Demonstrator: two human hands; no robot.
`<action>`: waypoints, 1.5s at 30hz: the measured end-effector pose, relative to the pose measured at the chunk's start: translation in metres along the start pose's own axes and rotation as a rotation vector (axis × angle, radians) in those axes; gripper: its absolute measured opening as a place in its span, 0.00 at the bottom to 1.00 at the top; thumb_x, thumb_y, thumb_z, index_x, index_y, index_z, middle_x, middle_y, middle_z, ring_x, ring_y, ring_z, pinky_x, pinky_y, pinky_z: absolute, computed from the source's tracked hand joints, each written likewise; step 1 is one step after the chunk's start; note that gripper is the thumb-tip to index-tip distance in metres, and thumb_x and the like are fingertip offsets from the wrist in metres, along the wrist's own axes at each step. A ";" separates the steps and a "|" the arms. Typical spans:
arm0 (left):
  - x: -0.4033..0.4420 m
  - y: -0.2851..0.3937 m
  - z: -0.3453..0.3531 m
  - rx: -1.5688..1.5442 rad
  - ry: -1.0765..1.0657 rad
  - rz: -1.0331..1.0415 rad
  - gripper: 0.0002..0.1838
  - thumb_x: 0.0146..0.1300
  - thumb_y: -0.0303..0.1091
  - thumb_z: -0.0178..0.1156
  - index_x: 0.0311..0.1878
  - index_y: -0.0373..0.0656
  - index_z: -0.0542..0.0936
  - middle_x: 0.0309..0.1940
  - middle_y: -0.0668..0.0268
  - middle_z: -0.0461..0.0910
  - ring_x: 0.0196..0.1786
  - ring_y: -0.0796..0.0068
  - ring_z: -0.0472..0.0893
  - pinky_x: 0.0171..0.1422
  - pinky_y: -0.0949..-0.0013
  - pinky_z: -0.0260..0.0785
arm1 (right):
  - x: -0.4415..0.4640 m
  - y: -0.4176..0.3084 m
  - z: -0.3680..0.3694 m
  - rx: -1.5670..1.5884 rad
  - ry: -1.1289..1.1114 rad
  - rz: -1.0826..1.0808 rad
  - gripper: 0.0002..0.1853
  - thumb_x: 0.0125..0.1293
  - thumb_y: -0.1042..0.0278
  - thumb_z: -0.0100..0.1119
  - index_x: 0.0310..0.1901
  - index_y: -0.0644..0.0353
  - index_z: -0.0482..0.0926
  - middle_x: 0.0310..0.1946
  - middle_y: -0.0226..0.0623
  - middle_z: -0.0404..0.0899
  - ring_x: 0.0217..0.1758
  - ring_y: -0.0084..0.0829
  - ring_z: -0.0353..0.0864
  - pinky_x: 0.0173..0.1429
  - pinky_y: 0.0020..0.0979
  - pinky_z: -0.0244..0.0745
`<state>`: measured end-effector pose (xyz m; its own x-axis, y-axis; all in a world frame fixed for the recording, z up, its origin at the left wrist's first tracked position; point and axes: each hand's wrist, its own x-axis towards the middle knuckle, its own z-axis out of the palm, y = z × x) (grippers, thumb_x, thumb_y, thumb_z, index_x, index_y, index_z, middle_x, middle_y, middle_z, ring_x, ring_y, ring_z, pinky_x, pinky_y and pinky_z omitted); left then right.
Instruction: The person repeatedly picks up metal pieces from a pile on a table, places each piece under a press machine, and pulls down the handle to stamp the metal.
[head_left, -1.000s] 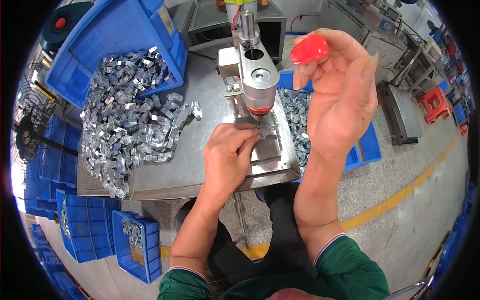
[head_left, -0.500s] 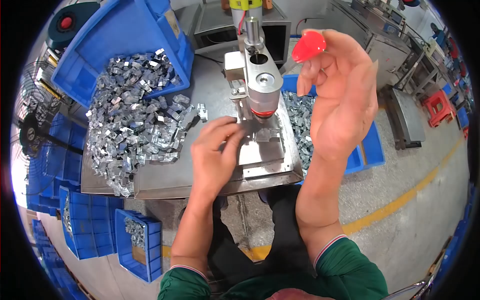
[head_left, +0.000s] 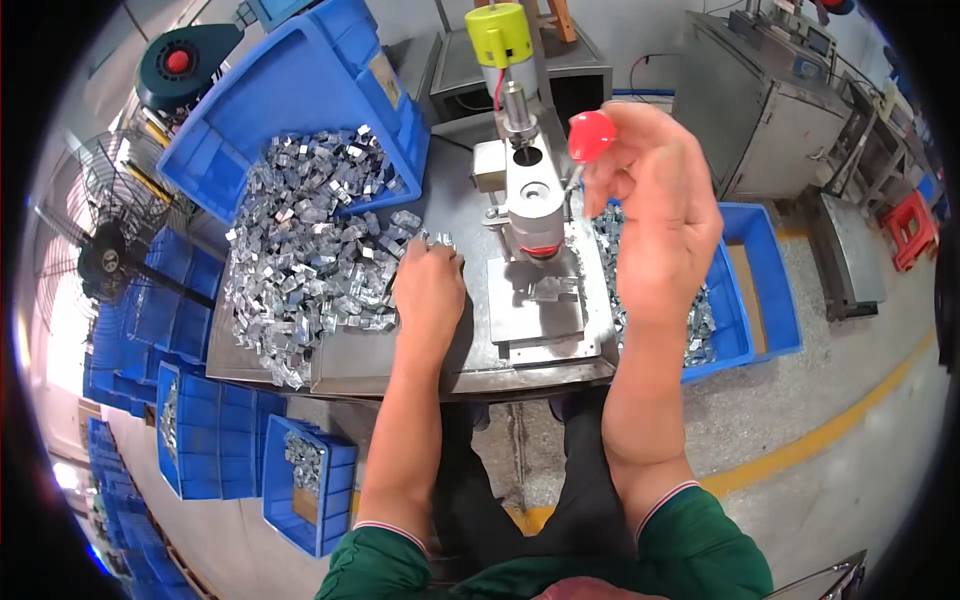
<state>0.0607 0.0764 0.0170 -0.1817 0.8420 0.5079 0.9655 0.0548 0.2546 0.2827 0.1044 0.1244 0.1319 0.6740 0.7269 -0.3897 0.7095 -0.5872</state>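
Observation:
My left hand is at the right edge of a heap of shiny metal pieces, its fingers bent down at a small piece; whether they grip it is hidden. My right hand is raised to the right of the press, with its fingers curled round the red knob. Under the red-ringed press head, a metal piece sits on the steel block. No hand touches that piece.
A tipped blue bin stands behind the heap on the metal table. Right of the table is a blue bin with metal pieces. More blue bins stand at lower left. A fan is at the left.
My left hand has moved left from the press to the heap's edge. My right hand, still on the red knob, appears slightly lower. The whole view has shifted.

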 end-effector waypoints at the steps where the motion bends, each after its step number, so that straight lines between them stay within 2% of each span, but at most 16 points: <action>1: -0.003 -0.002 0.000 -0.055 -0.019 -0.023 0.05 0.61 0.29 0.71 0.39 0.39 0.89 0.38 0.51 0.83 0.42 0.48 0.84 0.48 0.51 0.76 | 0.000 -0.002 0.002 0.024 0.019 0.016 0.24 0.84 0.55 0.48 0.59 0.74 0.77 0.42 0.42 0.83 0.34 0.23 0.76 0.36 0.26 0.72; 4: -0.019 0.000 -0.008 -0.140 0.014 -0.007 0.05 0.60 0.27 0.70 0.39 0.38 0.88 0.38 0.51 0.84 0.42 0.48 0.84 0.48 0.54 0.76 | 0.000 -0.001 0.002 0.020 0.012 0.017 0.23 0.85 0.56 0.48 0.59 0.73 0.77 0.39 0.40 0.83 0.32 0.23 0.75 0.36 0.26 0.71; 7: -0.038 0.000 -0.019 -0.240 0.013 -0.028 0.06 0.61 0.25 0.71 0.40 0.37 0.89 0.37 0.53 0.86 0.38 0.56 0.86 0.46 0.61 0.77 | 0.001 0.000 0.002 0.025 0.002 0.008 0.23 0.85 0.56 0.47 0.59 0.73 0.77 0.39 0.40 0.83 0.32 0.23 0.76 0.37 0.26 0.71; 10: -0.051 0.007 -0.036 -0.473 -0.029 -0.236 0.06 0.61 0.24 0.71 0.42 0.35 0.89 0.34 0.58 0.86 0.35 0.68 0.85 0.44 0.68 0.75 | -0.001 0.000 0.002 0.028 -0.012 -0.013 0.23 0.85 0.56 0.47 0.59 0.73 0.77 0.39 0.40 0.83 0.33 0.23 0.76 0.38 0.26 0.72; 11: -0.052 0.010 -0.045 -0.472 -0.074 -0.286 0.07 0.61 0.23 0.71 0.42 0.34 0.89 0.36 0.62 0.87 0.37 0.76 0.83 0.45 0.72 0.74 | 0.000 0.000 0.003 0.029 -0.014 -0.026 0.23 0.85 0.56 0.47 0.59 0.74 0.77 0.38 0.40 0.82 0.33 0.23 0.76 0.38 0.26 0.72; 14: -0.057 0.015 -0.055 -0.599 -0.013 -0.256 0.06 0.60 0.21 0.71 0.41 0.33 0.89 0.37 0.63 0.87 0.38 0.76 0.83 0.45 0.73 0.74 | 0.000 0.000 0.005 0.024 -0.038 -0.062 0.24 0.85 0.56 0.47 0.59 0.74 0.77 0.39 0.40 0.83 0.33 0.23 0.76 0.39 0.26 0.72; 18: -0.056 0.030 -0.075 -0.673 -0.072 -0.144 0.06 0.60 0.19 0.71 0.40 0.33 0.89 0.39 0.63 0.88 0.39 0.76 0.83 0.46 0.75 0.74 | 0.001 0.004 0.005 -0.009 -0.022 -0.085 0.25 0.85 0.54 0.47 0.59 0.75 0.77 0.41 0.41 0.83 0.35 0.24 0.76 0.40 0.27 0.73; 22: -0.055 0.040 -0.056 -0.673 -0.099 -0.010 0.07 0.59 0.19 0.72 0.41 0.34 0.89 0.40 0.59 0.89 0.41 0.73 0.84 0.47 0.71 0.76 | 0.001 0.004 0.006 -0.036 0.013 -0.091 0.28 0.86 0.52 0.45 0.58 0.76 0.77 0.42 0.42 0.83 0.36 0.24 0.76 0.40 0.27 0.74; 27: -0.038 0.054 -0.046 -0.575 -0.072 0.133 0.07 0.58 0.21 0.73 0.40 0.37 0.89 0.41 0.58 0.89 0.44 0.60 0.86 0.50 0.64 0.77 | 0.003 0.009 0.005 -0.036 -0.001 -0.124 0.29 0.86 0.50 0.42 0.58 0.76 0.77 0.43 0.44 0.83 0.36 0.25 0.76 0.40 0.28 0.73; 35: -0.038 0.060 -0.036 -0.628 -0.043 0.140 0.07 0.57 0.21 0.73 0.40 0.38 0.89 0.41 0.59 0.90 0.46 0.60 0.86 0.51 0.63 0.77 | 0.004 0.011 0.001 -0.056 -0.032 -0.171 0.30 0.86 0.49 0.41 0.58 0.76 0.77 0.42 0.45 0.83 0.37 0.25 0.76 0.39 0.29 0.73; 45: -0.036 0.062 -0.035 -0.649 -0.056 0.135 0.07 0.57 0.21 0.73 0.40 0.38 0.90 0.41 0.60 0.90 0.46 0.61 0.86 0.52 0.63 0.77 | 0.002 0.004 0.003 -0.077 0.031 -0.092 0.32 0.86 0.46 0.41 0.59 0.75 0.77 0.43 0.48 0.84 0.38 0.26 0.77 0.38 0.29 0.74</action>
<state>0.1207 0.0308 0.0438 -0.0398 0.8464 0.5311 0.6678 -0.3728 0.6442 0.2787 0.1074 0.1246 0.1927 0.6103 0.7683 -0.3035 0.7817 -0.5448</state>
